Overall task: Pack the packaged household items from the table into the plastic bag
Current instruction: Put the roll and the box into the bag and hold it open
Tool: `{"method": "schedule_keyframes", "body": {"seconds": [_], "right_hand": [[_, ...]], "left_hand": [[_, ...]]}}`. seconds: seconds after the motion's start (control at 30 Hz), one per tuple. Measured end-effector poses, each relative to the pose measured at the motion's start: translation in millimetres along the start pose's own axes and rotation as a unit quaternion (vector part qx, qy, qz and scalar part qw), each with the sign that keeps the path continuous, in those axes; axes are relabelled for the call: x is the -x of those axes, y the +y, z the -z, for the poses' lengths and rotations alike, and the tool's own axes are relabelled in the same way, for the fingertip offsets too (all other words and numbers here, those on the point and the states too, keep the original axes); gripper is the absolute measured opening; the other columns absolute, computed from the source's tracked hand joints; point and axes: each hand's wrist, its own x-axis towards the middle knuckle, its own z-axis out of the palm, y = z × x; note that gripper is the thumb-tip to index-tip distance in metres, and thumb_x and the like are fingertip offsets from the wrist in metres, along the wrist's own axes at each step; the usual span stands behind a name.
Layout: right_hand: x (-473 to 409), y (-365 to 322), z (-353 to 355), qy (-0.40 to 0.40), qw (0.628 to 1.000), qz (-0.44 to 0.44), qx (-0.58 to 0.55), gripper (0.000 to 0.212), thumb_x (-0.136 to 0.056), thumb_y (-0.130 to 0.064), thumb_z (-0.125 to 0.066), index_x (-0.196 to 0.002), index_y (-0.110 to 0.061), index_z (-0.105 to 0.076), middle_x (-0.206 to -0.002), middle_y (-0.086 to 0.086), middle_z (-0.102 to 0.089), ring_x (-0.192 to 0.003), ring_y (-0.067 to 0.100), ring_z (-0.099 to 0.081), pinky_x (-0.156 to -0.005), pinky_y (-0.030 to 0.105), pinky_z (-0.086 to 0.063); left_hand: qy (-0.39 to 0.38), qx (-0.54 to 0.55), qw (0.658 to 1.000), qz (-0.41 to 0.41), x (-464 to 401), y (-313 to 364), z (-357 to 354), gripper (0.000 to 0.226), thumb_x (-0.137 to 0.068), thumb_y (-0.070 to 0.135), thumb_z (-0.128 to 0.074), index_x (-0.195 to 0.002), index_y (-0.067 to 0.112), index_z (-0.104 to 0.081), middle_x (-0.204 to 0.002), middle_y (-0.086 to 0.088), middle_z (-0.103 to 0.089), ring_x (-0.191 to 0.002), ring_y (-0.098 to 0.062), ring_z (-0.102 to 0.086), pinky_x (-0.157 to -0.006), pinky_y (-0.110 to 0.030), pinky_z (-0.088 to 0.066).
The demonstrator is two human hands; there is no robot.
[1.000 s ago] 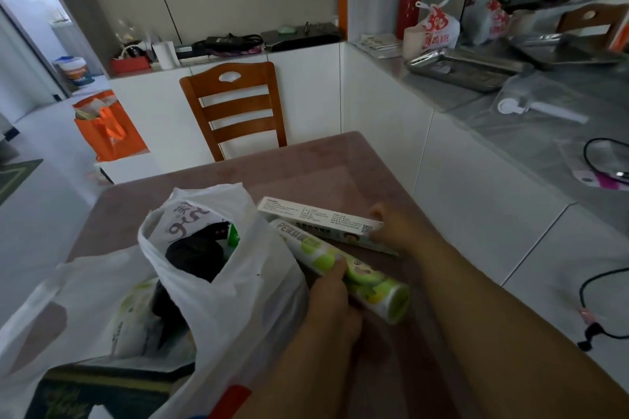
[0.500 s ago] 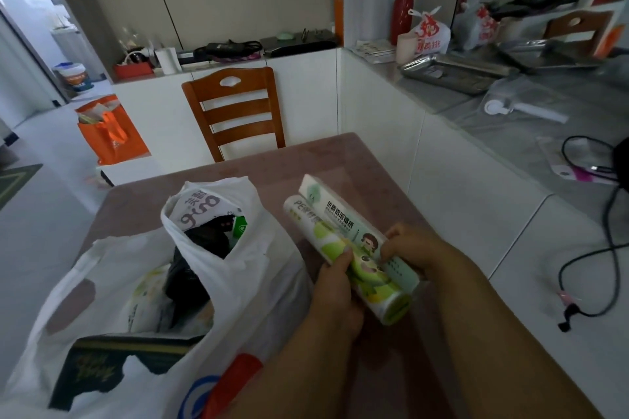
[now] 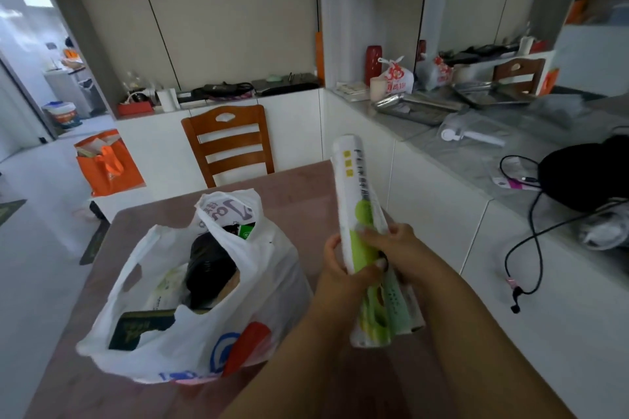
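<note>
A white plastic bag (image 3: 258, 286) stands open on the pink-brown table (image 3: 299, 187), with a black bundle, a dark green packet and other packages inside. To its right I hold a white-and-green roll (image 3: 354, 201) upright above the table, together with a flat pale-green box (image 3: 400, 306) pressed behind it. My left hand (image 3: 340, 269) grips the roll's middle from the left. My right hand (image 3: 394, 245) clasps the roll and box from the right.
A wooden chair (image 3: 228, 143) stands at the table's far edge. A white counter (image 3: 476, 187) runs along the right with metal trays, a black cable and a black object. An orange bag (image 3: 105, 163) sits on the floor at left.
The roll and the box have been lifted off the table and tipped upright in both hands. The camera has tilted up.
</note>
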Motion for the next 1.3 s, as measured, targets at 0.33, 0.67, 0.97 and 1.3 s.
{"method": "schedule_keyframes", "body": {"seconds": [0.33, 0.67, 0.97, 1.3], "right_hand": [[60.4, -26.4, -33.6, -0.03, 0.986, 0.075, -0.149, 0.072, -0.042, -0.04, -0.081, -0.104, -0.007, -0.066, -0.087, 0.016, -0.073, -0.077, 0.032, -0.07, -0.074, 0.044, -0.058], [71.5, -133.3, -134.6, -0.229, 0.893, 0.16, -0.352, 0.067, -0.048, -0.026, -0.08, -0.111, -0.013, -0.06, -0.092, 0.01, -0.071, -0.092, 0.029, -0.07, -0.077, 0.044, -0.058], [17.8, -133.4, -228.9, -0.177, 0.924, 0.206, -0.27, 0.092, -0.066, -0.009, -0.079, -0.14, -0.023, -0.027, -0.12, -0.002, -0.054, -0.108, 0.02, -0.057, -0.078, 0.029, -0.053], [-26.0, -63.3, -179.5, -0.163, 0.855, 0.331, 0.363, 0.122, -0.05, -0.043, -0.082, -0.147, -0.038, -0.008, -0.142, -0.002, -0.04, -0.125, 0.018, -0.043, -0.099, 0.036, -0.044]], "left_hand": [[0.057, -0.093, 0.992, -0.062, 70.6, 67.0, 39.2, 0.03, -0.071, 0.011, -0.056, -0.094, 0.027, -0.067, -0.091, 0.006, -0.072, -0.088, -0.015, -0.067, -0.071, -0.026, -0.057], [0.388, -0.617, 0.684, -0.013, 58.5, 141.7, 201.7, 0.04, -0.083, 0.041, -0.064, -0.109, 0.012, -0.064, -0.105, -0.007, -0.065, -0.097, -0.025, -0.059, -0.084, -0.037, -0.049], [0.278, 0.146, 0.949, -0.039, 48.3, 170.3, 266.5, 0.02, -0.091, 0.021, -0.053, -0.086, 0.007, -0.067, -0.084, -0.006, -0.067, -0.039, -0.009, -0.045, -0.038, -0.018, -0.037], [0.26, 0.196, 0.944, -0.048, 31.7, 200.8, 285.2, 0.057, -0.088, 0.059, -0.047, -0.111, 0.009, -0.059, -0.087, -0.001, -0.061, -0.034, -0.007, -0.041, -0.034, -0.014, -0.031]]}}
